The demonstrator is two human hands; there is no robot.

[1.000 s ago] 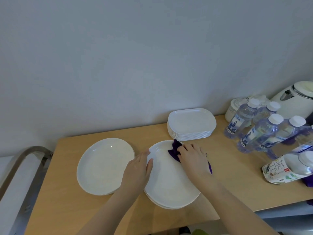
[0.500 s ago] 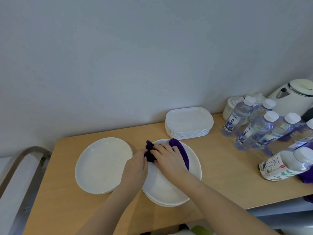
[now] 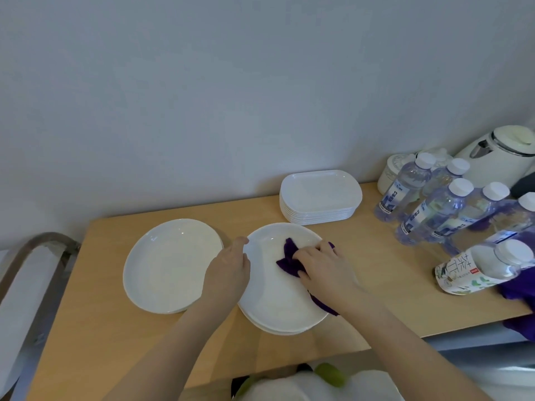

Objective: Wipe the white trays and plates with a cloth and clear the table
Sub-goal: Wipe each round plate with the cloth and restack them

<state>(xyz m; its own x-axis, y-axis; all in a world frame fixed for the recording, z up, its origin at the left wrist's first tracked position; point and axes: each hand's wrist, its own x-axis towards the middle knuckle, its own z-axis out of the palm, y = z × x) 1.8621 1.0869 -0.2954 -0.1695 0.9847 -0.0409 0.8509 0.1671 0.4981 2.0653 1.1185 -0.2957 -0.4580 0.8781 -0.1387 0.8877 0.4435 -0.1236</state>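
Note:
A small stack of white round plates (image 3: 272,302) sits at the middle of the wooden table (image 3: 95,328). My right hand (image 3: 324,267) presses a purple cloth (image 3: 288,259) onto the top plate, fingers curled over the cloth. My left hand (image 3: 228,270) holds the left rim of that stack, thumb on the rim. A second white plate (image 3: 170,264) lies to the left. A stack of white rectangular trays (image 3: 318,198) stands behind, near the wall.
Several water bottles (image 3: 428,209) stand at the right, with a tea bottle (image 3: 486,270) lying on its side in front. A white kettle (image 3: 500,157) and a white jar (image 3: 393,172) are at the back right. A metal rail (image 3: 31,256) curves at the left.
My right hand has swept the cloth from the plate's far left edge back toward its centre and right. The left hand has stayed on the rim.

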